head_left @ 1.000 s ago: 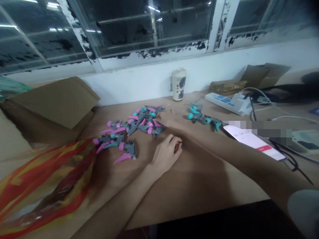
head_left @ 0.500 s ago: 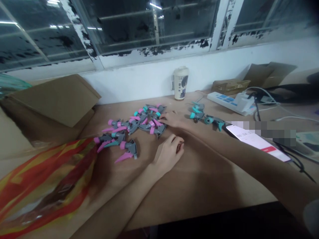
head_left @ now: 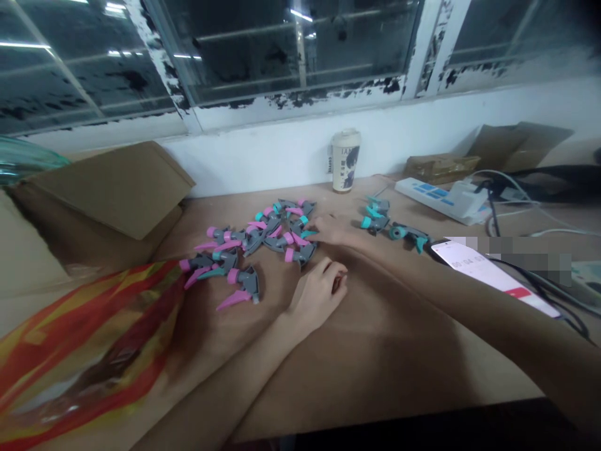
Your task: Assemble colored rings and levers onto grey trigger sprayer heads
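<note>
A loose pile of grey trigger spray heads (head_left: 256, 238) with pink or teal caps and levers lies on the table. My right hand (head_left: 332, 230) reaches to the pile's right edge, its fingers closed at the teal lever of a spray head (head_left: 308, 234); the rest of that piece is partly hidden among others. Closer to me, my left hand (head_left: 319, 291) rests on the tabletop with fingers curled inward and nothing visible in them. Right of my right hand, several teal spray heads (head_left: 375, 216) lie in a separate group.
A paper cup (head_left: 346, 161) stands by the wall. To the right are a white power strip (head_left: 439, 199) with cables and a lit phone (head_left: 493, 275). An open cardboard box (head_left: 110, 188) and a red-yellow plastic bag (head_left: 94, 351) occupy the left.
My right hand has closed in at the pile's edge, and a teal lever now shows at its fingertips. My left hand stays in place. The view has shifted slightly.
</note>
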A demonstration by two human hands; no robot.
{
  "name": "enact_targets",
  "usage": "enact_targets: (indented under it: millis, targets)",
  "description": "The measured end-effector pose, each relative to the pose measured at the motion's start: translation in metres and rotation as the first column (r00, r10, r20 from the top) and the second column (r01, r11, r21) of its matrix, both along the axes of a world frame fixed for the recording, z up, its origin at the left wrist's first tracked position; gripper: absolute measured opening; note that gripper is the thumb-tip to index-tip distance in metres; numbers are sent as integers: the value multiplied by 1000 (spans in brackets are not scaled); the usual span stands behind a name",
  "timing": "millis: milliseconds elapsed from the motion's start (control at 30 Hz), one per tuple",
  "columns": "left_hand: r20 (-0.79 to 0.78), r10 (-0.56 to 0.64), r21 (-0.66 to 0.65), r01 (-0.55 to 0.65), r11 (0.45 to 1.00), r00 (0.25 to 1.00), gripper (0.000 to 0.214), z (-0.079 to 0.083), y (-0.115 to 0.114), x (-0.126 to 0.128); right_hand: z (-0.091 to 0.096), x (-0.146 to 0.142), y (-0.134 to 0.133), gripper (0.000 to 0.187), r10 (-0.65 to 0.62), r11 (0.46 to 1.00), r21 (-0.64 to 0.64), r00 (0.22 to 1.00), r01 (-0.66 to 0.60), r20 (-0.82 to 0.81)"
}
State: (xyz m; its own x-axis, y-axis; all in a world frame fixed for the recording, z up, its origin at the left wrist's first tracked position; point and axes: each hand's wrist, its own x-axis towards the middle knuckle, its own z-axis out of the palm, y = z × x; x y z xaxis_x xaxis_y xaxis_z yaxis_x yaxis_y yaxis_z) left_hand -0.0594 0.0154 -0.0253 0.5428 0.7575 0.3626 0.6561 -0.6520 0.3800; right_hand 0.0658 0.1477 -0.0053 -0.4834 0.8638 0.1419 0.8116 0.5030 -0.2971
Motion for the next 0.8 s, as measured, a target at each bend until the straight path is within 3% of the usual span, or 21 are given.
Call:
enact_targets:
  millis: [167,300,400,500,533,633,700,733,800]
  targets:
    - [-23,71,-3,-71,997,997,16,-3,3,-1,1,5,5,29,19,1000,-5,998,-19,-55]
    - [-30,151,6,-151,989,988,28,-6,6,-4,11,22,4,30,-29,999,-21,983,25,-183]
    - [-27,185,12,-185,983,982,35,-7,8,-6,26,49,-14,37,-62,996,-78,953,40,-298]
    - [2,209,6,-209,978,978,37,-5,10,-8,36,78,-49,40,-78,977,-214,892,-21,-446]
    - [31,211,-9,-211,977,977,37,-4,11,-8,36,86,-63,36,-143,916,-374,751,-146,-645]
    - [181,173,-104,-156,982,968,46,0,9,-5,25,99,-103,32,-234,837,-477,615,-266,-753]
    - [287,127,-164,-82,983,949,55,4,4,0,12,99,-124,19,-471,664,-602,377,-444,-797]
    - [330,107,-186,-46,981,938,56,5,1,3,6,98,-132,16,-558,589,-625,301,-513,-773]
    - [387,92,-216,-7,976,918,48,6,-6,7,-5,93,-144,19,-642,480,-640,257,-600,-722]
